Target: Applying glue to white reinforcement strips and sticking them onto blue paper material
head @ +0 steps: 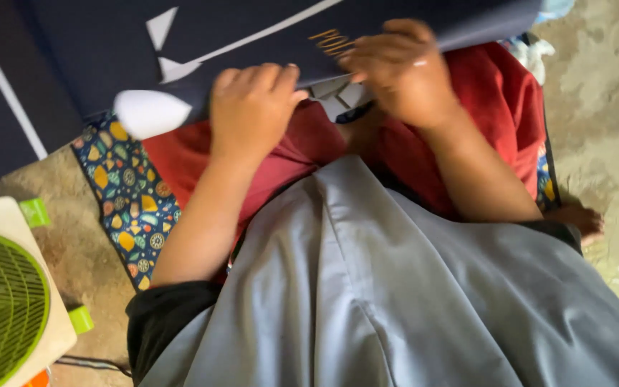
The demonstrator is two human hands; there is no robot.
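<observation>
We log the dark navy sheet [102, 50] first; it fills the frame from 10 to 1 o'clock, carries white stripes and gold lettering, and its lower edge lies over our lap; the grey garment [395, 301] comes next, spreading from centre to 5 o'clock; red cloth [496, 93] covers the legs beneath the sheet, from 9 o'clock of centre out to 2 o'clock; a patterned mat [127, 208] with yellow and teal shapes lies under us at 8 o'clock of centre, on a sandy concrete floor [603, 107] seen at 3 o'clock.

A small fan [5, 294] with a green grille and cream housing sits at 8 o'clock, at the frame edge, well apart from both hands.

Left hand [252, 107]: just above centre at 11 o'clock; fingers curled over the lower edge of the navy sheet, gripping it; a white rounded piece [150, 113] shows at 9 o'clock of this hand, near it.

Right hand [399, 72]: at 12 to 1 o'clock; fingers bent and pinching the same sheet edge beside the gold lettering; small white scraps [342, 97] sit between the two hands, just below the edge; blur prevents finer detail.
</observation>
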